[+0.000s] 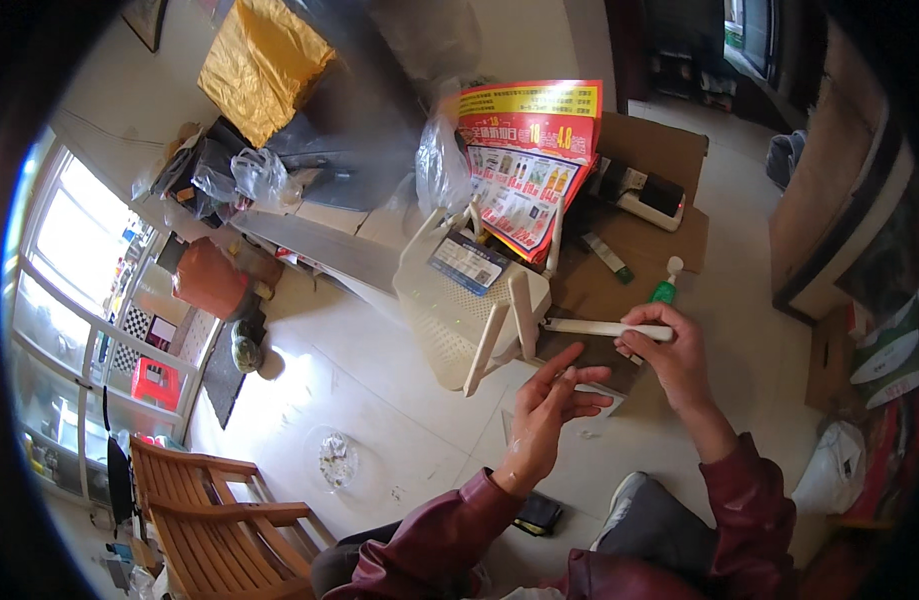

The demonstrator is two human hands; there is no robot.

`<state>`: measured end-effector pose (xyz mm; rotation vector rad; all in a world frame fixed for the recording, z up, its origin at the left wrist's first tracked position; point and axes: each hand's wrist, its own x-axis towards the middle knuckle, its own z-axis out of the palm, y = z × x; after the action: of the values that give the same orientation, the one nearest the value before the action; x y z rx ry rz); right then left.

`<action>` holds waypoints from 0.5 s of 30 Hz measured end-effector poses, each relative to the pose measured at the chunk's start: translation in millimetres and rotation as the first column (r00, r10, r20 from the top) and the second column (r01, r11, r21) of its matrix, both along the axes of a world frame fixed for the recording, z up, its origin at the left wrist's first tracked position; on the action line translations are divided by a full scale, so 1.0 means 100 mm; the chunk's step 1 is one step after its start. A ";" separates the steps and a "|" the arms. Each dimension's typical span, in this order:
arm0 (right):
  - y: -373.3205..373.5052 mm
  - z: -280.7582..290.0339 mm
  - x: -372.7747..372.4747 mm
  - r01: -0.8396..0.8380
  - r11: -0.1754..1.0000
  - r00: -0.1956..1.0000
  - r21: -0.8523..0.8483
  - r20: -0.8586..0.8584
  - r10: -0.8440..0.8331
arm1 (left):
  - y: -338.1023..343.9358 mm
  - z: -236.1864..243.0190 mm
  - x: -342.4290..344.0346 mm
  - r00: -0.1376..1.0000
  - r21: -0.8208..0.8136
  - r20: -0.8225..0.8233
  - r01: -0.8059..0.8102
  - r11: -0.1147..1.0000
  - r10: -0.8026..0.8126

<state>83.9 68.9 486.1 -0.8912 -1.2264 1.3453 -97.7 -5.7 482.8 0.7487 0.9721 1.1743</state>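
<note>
My right hand (pixel 669 355) grips a flat white router antenna (pixel 599 328), whose far end is at the corner of a cream-white router (pixel 449 330). Whether that end is joined to the router I cannot tell. Several other antennas stick out from the router, and a dark printed card (pixel 467 262) lies on its vented top. My left hand (pixel 549 410) is just below the antenna, fingers spread and nothing in them. Beyond my right hand, a white tube with a green cap (pixel 609 258) and a small green bottle (pixel 664 290) sit on brown cardboard (pixel 687 255).
A red and yellow flyer (pixel 529 160) lies behind the router beside a white and black device (pixel 644 195). On the left stands a slatted wooden chair (pixel 214 510). A clear tub (pixel 336 462) and a dark wallet-like object (pixel 537 515) rest on the tiled floor.
</note>
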 end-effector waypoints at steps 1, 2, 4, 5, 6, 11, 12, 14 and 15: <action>-0.02 -0.02 0.04 0.010 1.000 0.999 0.012 0.039 -0.010 | 0.01 -0.01 -0.01 1.000 -0.003 0.013 -0.003 1.000 0.003; -0.02 -0.14 0.11 0.012 0.994 0.987 0.113 0.156 -0.030 | 0.01 -0.02 -0.02 1.000 -0.005 0.026 -0.005 1.000 0.005; -0.10 -0.05 0.10 0.003 0.976 0.955 0.219 0.289 -0.068 | 0.01 -0.03 -0.06 1.000 -0.021 0.015 -0.009 1.000 0.009; -0.14 -0.02 0.09 -0.007 0.963 0.932 0.270 0.352 -0.092 | 0.01 -0.05 -0.08 1.000 -0.029 0.010 -0.010 1.000 0.010; -0.16 -0.02 0.08 -0.005 0.951 0.927 0.309 0.358 -0.111 | 0.01 -0.06 -0.09 1.000 -0.028 0.010 -0.009 1.000 0.009; -0.17 0.01 0.09 -0.091 0.890 0.842 0.446 0.511 -0.170 | 0.02 -0.07 -0.12 1.000 -0.021 0.004 -0.012 1.000 0.012; -0.19 0.04 0.08 -0.105 0.880 0.826 0.464 0.533 -0.183 | 0.02 -0.06 -0.13 1.000 -0.020 -0.001 -0.004 1.000 0.004; -0.24 0.07 0.05 -0.111 0.908 0.828 0.403 0.543 -0.139 | 0.01 -0.04 -0.13 1.000 -0.018 -0.013 0.012 1.000 -0.012; -0.25 0.08 0.05 -0.112 0.922 0.826 0.372 0.550 -0.122 | 0.02 -0.05 -0.11 1.000 -0.022 -0.016 0.017 1.000 -0.018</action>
<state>88.7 43.5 494.3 -1.0321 -1.8724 0.7861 -109.1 -3.9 477.4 0.7491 0.9889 1.1420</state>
